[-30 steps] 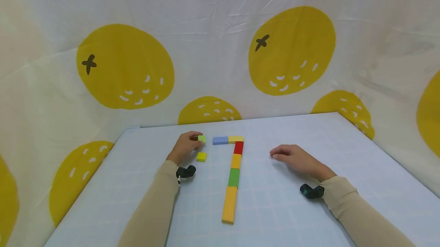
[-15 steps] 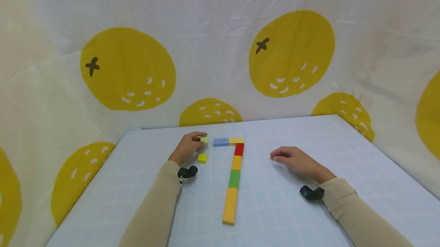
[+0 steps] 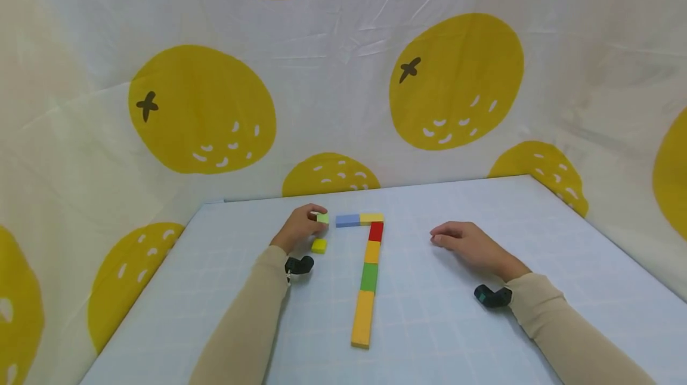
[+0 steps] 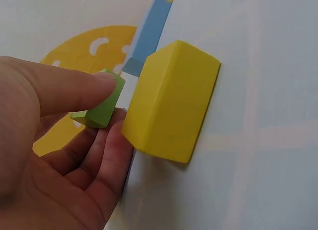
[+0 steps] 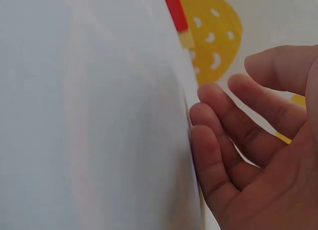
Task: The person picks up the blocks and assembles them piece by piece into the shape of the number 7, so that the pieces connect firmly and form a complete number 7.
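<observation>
Between thumb and fingers my left hand [image 3: 300,227] pinches a small light-green block [image 4: 105,105], just left of the blue block [image 3: 347,220]. A yellow block [image 4: 174,101] lies on the table close to that hand, nearer to me. Joined to the blue block is a pale yellow block [image 3: 371,218], and from its right end a row runs toward me: a red block [image 3: 376,231], an orange block [image 3: 373,251], a green block [image 3: 369,277] and a long orange block [image 3: 362,319]. My right hand [image 3: 476,246] rests on the table right of the row, fingers loosely bent, holding nothing.
The blocks lie on a pale, faintly checked table [image 3: 429,325]. Behind and beside it hangs a white cloth [image 3: 343,93] printed with big yellow fruit. A dark device [image 3: 299,264] sits at my left wrist, another dark device [image 3: 492,296] at my right.
My left hand, with the light-green block, has moved slightly right toward the blue block. The whole head view has shifted a little; the row of blocks looks unchanged.
</observation>
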`<state>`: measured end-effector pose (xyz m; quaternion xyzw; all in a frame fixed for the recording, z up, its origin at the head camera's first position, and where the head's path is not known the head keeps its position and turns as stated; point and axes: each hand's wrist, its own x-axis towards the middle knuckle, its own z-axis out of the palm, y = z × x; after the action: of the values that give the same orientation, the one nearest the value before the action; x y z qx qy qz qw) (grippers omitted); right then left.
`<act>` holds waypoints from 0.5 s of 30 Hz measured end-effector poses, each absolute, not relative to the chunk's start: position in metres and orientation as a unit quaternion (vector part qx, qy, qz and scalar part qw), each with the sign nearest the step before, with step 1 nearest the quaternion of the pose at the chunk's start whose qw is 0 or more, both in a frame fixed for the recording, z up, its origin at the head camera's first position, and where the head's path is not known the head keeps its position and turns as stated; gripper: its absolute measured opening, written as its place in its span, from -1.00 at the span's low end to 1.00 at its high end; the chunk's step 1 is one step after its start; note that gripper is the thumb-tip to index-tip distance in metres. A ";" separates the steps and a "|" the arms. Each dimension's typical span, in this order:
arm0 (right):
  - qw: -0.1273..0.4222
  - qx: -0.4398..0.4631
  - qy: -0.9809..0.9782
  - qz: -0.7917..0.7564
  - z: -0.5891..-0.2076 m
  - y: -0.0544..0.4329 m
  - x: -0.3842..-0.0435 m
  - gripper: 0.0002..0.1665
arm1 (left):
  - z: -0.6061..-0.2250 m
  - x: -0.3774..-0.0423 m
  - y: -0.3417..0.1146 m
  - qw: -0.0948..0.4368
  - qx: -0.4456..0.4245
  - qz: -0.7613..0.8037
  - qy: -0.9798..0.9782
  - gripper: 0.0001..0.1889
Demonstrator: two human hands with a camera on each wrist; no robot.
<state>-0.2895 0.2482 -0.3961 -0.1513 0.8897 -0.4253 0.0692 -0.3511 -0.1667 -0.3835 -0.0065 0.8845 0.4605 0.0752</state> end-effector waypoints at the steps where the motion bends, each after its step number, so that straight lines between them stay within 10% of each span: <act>1: 0.068 -0.145 0.889 -0.429 -0.396 0.251 -0.290 -0.55 | -0.384 -0.352 -0.166 0.074 -0.007 0.459 0.885 -0.60; 15: 0.080 -0.122 0.882 -0.449 -0.395 0.263 -0.290 -0.46 | -0.385 -0.352 -0.163 0.070 -0.009 0.421 0.904 -0.61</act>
<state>-0.2901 0.2626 -0.3947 -0.1220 0.8817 -0.4486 0.0799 -0.3525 -0.1629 -0.3852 -0.0093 0.9041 0.4215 0.0701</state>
